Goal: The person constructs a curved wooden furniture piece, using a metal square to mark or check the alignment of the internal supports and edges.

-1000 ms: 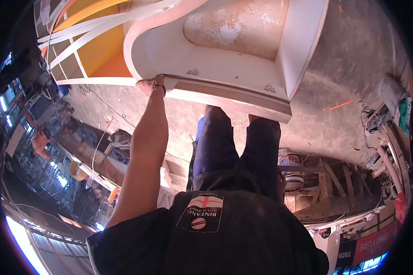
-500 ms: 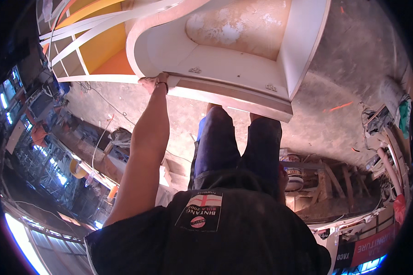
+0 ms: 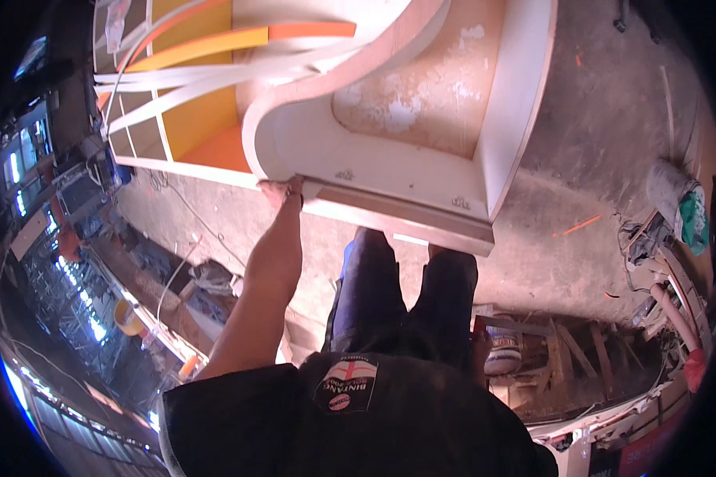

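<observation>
left grip (image 3: 282,191) touches the white cabinet (image 3: 398,165), right grip (image 3: 480,347) is mostly hidden, both closures unclear.

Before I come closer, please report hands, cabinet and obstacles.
Left hand on front edge of cabinet. Right hand mostly hidden. Curved strips over shelves at left.

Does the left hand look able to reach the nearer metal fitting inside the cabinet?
Probably yes: the left hand touches the cabinet's near edge, and nothing visible blocks the metal fitting just inside.
</observation>
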`<state>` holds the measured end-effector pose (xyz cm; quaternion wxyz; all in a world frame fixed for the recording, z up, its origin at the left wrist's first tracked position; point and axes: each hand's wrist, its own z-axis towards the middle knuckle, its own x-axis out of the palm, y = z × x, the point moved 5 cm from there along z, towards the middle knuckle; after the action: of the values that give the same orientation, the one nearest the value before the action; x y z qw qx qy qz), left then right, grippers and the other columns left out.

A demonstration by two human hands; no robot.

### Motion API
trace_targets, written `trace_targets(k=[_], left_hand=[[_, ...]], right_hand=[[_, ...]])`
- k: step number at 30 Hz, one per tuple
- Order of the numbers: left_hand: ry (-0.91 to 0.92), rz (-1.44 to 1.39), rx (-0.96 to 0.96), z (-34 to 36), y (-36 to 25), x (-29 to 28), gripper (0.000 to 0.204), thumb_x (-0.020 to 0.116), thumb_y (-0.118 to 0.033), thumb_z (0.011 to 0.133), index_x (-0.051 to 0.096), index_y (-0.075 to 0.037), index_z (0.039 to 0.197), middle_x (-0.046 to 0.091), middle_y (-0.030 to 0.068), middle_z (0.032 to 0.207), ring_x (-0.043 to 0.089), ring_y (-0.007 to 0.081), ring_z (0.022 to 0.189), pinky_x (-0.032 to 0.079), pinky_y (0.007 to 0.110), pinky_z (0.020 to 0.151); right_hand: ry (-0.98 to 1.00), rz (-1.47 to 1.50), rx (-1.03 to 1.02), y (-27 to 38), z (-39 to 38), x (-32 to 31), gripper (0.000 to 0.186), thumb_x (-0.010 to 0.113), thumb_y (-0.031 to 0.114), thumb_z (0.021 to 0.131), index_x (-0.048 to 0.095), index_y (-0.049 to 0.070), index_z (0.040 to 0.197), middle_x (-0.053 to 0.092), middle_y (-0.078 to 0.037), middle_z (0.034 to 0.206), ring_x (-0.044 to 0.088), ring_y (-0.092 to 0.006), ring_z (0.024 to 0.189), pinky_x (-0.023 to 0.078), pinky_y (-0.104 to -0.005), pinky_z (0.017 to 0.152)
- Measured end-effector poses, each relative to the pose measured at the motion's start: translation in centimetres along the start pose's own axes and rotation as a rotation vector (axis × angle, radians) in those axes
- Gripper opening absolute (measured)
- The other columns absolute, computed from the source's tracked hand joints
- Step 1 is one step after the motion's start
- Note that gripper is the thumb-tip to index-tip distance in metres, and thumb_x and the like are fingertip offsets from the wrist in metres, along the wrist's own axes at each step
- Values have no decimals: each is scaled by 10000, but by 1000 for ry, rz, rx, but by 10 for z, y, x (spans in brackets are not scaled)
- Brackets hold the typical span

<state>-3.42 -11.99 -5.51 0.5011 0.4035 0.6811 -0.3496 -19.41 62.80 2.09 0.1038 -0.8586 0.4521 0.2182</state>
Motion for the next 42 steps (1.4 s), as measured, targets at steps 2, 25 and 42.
trace_targets(k=[2, 25, 42], left_hand=[[-10, -54, -57, -2, -1, 2, 846, 919, -272, 643, 385, 26, 1228, 623, 264, 1222, 642, 442, 1159, 536, 519, 1031], [703, -235, 1145, -147, -465, 18, 745, 562, -624, 1020, 583, 24, 1387, 742, 262, 1152, 712, 407, 1126, 543, 459, 980], [546, -187, 1142, -158, -485, 20, 641, 608, -605, 989, 675, -1, 1195, 715, 204, 745, 719, 402, 738, 549, 485, 691]], right_hand=[[-42, 119, 28, 19, -11, 4, 389, 552, 279, 1096, 604, -3, 1359, 750, -146, 971, 631, -146, 619, 506, -288, 528], [189, 172, -1031, 611, -95, 191, 181, 761, 94, 967, 801, 13, 1124, 703, 0, 818, 573, -28, 691, 457, -212, 587], [574, -211, -1399, 792, -85, 199, 143, 759, 38, 948, 786, -41, 1064, 790, -88, 988, 716, -120, 923, 567, -272, 871]])
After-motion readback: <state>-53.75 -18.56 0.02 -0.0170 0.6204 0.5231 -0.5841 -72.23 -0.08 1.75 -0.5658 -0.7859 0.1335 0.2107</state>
